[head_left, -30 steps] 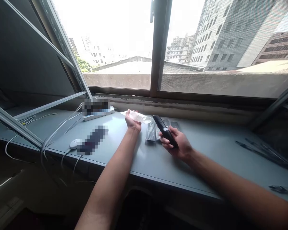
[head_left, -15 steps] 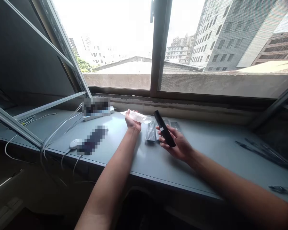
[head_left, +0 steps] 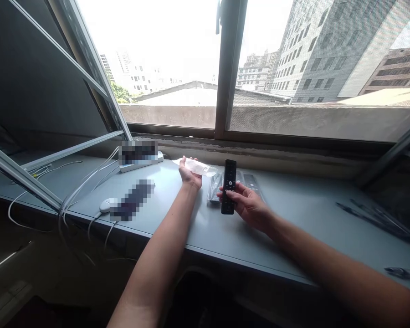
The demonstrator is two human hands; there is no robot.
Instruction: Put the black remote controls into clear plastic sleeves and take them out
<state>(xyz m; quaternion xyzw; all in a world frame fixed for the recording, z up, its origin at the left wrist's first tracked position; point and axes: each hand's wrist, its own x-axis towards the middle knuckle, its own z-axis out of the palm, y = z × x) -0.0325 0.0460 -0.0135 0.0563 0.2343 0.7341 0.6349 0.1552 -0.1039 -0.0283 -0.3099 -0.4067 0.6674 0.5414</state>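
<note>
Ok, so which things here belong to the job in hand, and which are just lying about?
Part of the job, it seems:
- black remote, in the right hand
- pale plastic sleeve, in the left hand
- plastic-wrapped dark items beside the remote

Probably just lying about:
- white cables
- round white puck
- dark strands, far right

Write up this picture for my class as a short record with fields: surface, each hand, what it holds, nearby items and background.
Surface: pale table
Left grip: hand holding a whitish plastic sleeve
Right grip: hand holding a black remote control, raised, buttons facing the camera, thumb across its lower half
Behind the remote: dark items in clear wrapping, lying on the table; exact count partly hidden
Further left: round white device beside a pixelated object
Background: window frame, buildings outside
</note>
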